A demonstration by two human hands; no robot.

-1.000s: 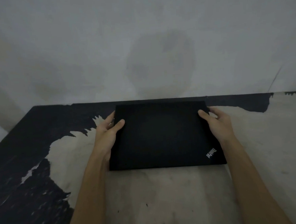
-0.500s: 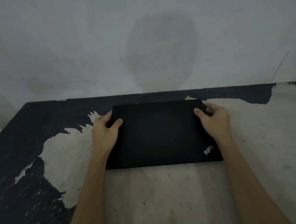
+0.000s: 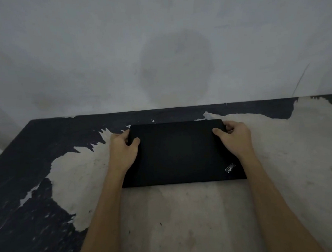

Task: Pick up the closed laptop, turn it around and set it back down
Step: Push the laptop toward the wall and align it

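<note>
A closed black laptop (image 3: 180, 154) lies flat on the worn table (image 3: 187, 213), its silver logo at the near right corner. My left hand (image 3: 122, 150) grips the laptop's far left corner, thumb on the lid and fingers curled around the edge. My right hand (image 3: 234, 138) holds the far right corner the same way. Whether the laptop's far edge is raised off the table, I cannot tell.
The table top is peeling, black at the left and along the back, pale bare patches in the middle and right. A stained grey wall (image 3: 166, 57) rises directly behind the table's far edge, close to the laptop.
Both hands have slid from the laptop's sides up to its far corners and closed around them. The laptop has stayed in about the same place.
</note>
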